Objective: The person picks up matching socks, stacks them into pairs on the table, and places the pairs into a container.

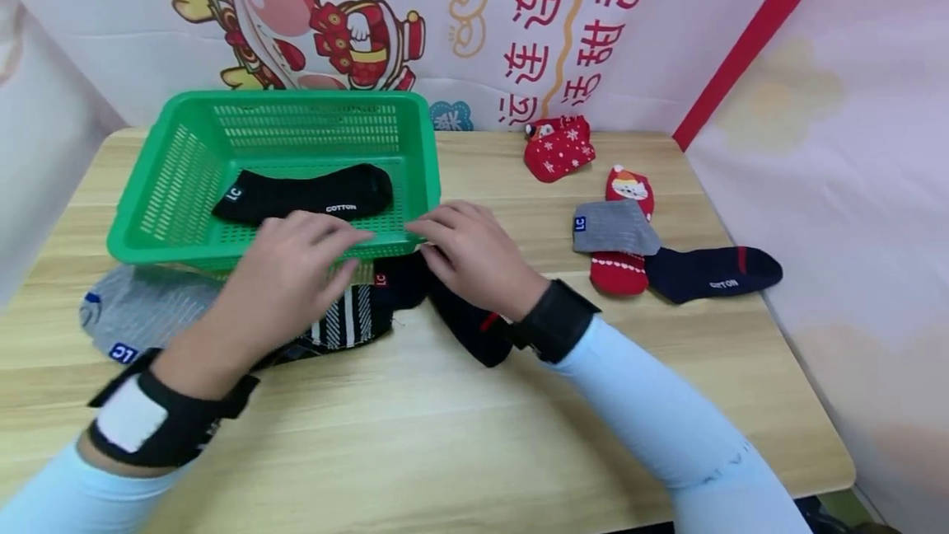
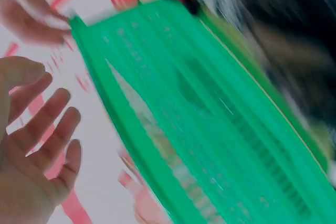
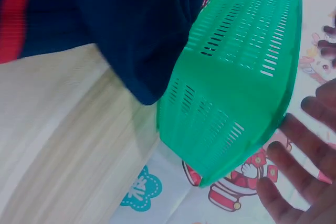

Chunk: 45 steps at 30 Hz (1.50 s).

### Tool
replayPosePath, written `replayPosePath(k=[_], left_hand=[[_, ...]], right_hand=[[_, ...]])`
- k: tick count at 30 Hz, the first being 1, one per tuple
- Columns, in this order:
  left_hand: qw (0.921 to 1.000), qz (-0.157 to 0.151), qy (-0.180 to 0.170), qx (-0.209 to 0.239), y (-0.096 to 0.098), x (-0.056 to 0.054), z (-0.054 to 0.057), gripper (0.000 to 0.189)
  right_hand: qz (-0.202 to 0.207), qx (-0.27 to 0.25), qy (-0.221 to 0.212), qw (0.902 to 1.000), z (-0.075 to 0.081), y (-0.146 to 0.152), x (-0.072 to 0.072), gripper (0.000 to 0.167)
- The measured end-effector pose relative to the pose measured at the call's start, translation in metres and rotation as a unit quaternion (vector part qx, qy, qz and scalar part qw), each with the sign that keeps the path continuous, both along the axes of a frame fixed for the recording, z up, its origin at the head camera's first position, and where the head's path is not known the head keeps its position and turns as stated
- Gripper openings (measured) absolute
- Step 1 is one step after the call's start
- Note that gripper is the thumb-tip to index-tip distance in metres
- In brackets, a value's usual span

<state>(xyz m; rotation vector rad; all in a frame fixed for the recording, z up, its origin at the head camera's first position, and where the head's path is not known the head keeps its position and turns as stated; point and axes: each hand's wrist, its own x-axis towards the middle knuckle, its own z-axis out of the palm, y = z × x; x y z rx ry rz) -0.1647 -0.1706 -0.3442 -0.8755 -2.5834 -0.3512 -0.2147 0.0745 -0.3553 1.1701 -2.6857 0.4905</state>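
A green plastic basket (image 1: 436,163) holds a black sock (image 1: 307,194) lettered "COTTON". Over the basket's front rim, my left hand (image 1: 289,278) hovers with loosely bent fingers; its fingers look spread and hold nothing in the left wrist view. My right hand (image 1: 474,258) is at the front right corner, fingertips at the rim, fingers extended in the right wrist view (image 3: 302,174). Against the basket's front lie a grey sock (image 1: 151,307), a black-and-white patterned sock (image 1: 356,320) and a navy sock with a red band (image 1: 470,332), partly covered by my hands and the basket.
On the table's right are a red snowflake sock (image 1: 559,151), a red sock with a cartoon face (image 1: 630,188), a folded grey sock (image 1: 615,227) and a navy sock (image 1: 719,272). A printed cloth (image 1: 482,15) hangs behind the wooden table (image 1: 415,452).
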Motion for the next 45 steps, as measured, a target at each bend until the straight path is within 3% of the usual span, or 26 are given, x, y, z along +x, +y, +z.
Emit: replayPosePath(k=[2,5,8,12,17,21,28,34,38,41,45], left_hand=[[0.9990,-0.042,0.014,0.010,0.018,0.004,-0.005,0.031],[0.9975,-0.068,-0.013,-0.015,0.041,0.006,-0.017,0.028],[0.9946,-0.051,-0.058,-0.069,0.052,0.003,-0.033,0.030],[0.9854,-0.012,-0.106,-0.132,0.057,-0.003,-0.054,0.032],[0.9821,0.025,-0.120,-0.143,0.058,-0.009,-0.065,0.034],[0.9821,0.049,-0.124,-0.133,0.060,-0.013,-0.069,0.043],[0.9759,0.080,-0.111,-0.170,0.065,-0.018,-0.072,0.043],[0.9765,0.079,-0.095,-0.177,0.070,-0.020,-0.071,0.030],[0.9818,0.062,-0.098,-0.150,0.071,-0.017,-0.067,0.025],[0.9866,0.051,-0.114,-0.105,0.070,-0.011,-0.060,0.021],[0.9910,0.029,-0.128,-0.025,0.071,-0.002,-0.047,0.009]], right_hand=[[-0.017,-0.019,0.004,0.9997,-0.004,0.011,0.006,0.027],[-0.035,-0.021,0.007,0.9991,-0.010,0.022,0.015,0.020],[-0.039,0.008,-0.005,0.9992,-0.020,0.024,0.021,0.020],[-0.039,0.088,-0.034,0.9948,-0.038,0.021,0.027,0.035],[-0.053,0.155,-0.056,0.9850,-0.055,0.018,0.030,0.049],[-0.070,0.178,-0.056,0.9800,-0.061,0.017,0.030,0.051],[-0.070,0.187,-0.048,0.9786,-0.061,0.013,0.030,0.040],[-0.078,0.186,-0.061,0.9775,-0.060,0.017,0.028,0.031],[-0.081,0.152,-0.094,0.9805,-0.052,0.028,0.026,0.026],[-0.090,0.094,-0.134,0.9825,-0.044,0.039,0.026,0.020],[-0.106,0.001,-0.202,0.9735,-0.037,0.051,0.028,0.014]])
